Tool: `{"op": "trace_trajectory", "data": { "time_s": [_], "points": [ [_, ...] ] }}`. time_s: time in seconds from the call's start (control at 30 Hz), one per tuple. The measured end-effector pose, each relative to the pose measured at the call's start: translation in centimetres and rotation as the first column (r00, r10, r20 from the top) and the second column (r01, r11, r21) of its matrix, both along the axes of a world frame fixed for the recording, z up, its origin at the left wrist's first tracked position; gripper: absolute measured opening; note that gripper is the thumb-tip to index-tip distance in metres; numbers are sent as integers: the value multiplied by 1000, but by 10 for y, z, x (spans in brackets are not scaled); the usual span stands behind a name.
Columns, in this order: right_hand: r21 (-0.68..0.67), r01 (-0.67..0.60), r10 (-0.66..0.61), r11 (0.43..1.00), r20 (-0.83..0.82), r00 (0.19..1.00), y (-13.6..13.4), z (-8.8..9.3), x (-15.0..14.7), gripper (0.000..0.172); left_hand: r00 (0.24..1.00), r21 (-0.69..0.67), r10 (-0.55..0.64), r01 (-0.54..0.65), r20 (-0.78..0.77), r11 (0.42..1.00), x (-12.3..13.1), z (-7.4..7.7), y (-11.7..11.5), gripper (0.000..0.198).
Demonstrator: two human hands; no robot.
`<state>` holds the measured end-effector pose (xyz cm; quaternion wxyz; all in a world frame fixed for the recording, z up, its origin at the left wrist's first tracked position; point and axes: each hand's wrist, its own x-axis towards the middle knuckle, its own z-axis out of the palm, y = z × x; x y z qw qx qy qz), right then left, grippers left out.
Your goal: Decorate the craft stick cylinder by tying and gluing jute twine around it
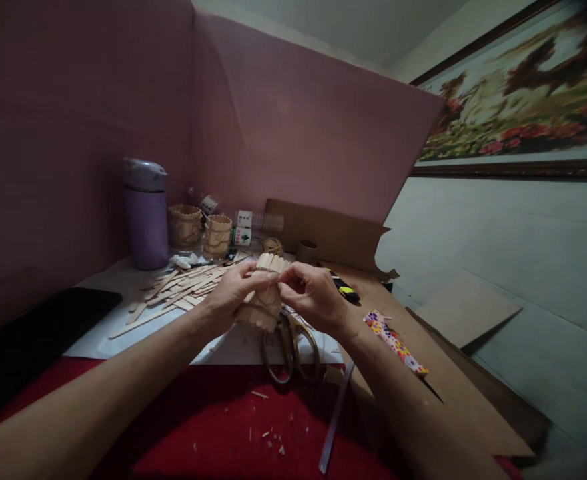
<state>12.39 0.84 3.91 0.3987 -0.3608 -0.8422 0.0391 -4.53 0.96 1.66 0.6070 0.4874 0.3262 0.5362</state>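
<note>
Both my hands hold a small cup made of upright wooden sticks (268, 293) above the table. My left hand (231, 293) wraps its left side, fingers curled. My right hand (313, 293) pinches its upper right rim. A loose pile of flat wooden sticks (178, 290) lies on the white sheet (98, 333) just left of my hands. Scissors (288, 347) lie right under the cup.
At the back stand a purple flask (146, 213), two finished stick cups (201, 230), a small white box (243, 230) and a twine ball (272, 245). A yellow-black cutter (343, 288), a flowered strip (393, 341) and a metal ruler (336, 417) lie right, on brown cardboard (453, 393). Red cloth (213, 427) covers the near edge.
</note>
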Motion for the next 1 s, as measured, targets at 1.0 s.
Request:
{"op": "trace_trajectory", "data": {
  "time_s": [1.0],
  "points": [
    [-211,-127,129,969,-1,992,1,16,19,7,997,-55,-57,59,42,997,1,-2,-1,60]
  ]
}}
